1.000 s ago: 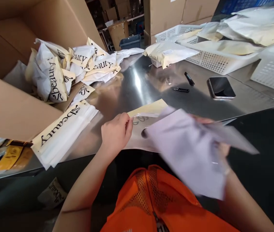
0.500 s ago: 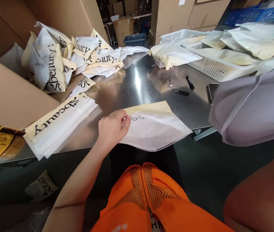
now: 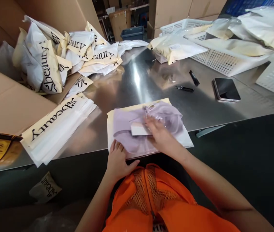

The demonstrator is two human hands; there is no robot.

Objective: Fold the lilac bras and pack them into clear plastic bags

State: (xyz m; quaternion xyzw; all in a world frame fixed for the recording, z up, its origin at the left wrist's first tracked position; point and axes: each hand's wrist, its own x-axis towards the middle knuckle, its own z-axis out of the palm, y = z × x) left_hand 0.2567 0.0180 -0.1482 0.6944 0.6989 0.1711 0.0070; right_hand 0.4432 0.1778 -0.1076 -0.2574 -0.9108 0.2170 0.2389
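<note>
A lavender bra (image 3: pixel 124 120) lies spread over a white and cream plastic bag (image 3: pixel 186 140) at the table's front edge. On the bra is a white tag (image 3: pixel 140 129). My right hand (image 3: pixel 161 133) rests on the bra beside the tag, its fingers stretched out and slightly blurred. My left hand (image 3: pixel 119 162) is at the bag's lower left, fingertips against the bra's edge and thumb spread away. Part of the bra is hidden beneath my right hand.
A stack of flat printed bags (image 3: pixel 59 125) lies left, beside a cardboard box (image 3: pixel 11 96) with filled bags (image 3: pixel 45 61). Two black pens (image 3: pixel 194 78) and a phone (image 3: pixel 227 89) lie to the right. White baskets (image 3: pixel 220 66) stand behind, holding bags.
The lavender bra has come from the right onto the bag. My right hand has come into clear view on it. My left hand has moved down, off the bag's upper part.
</note>
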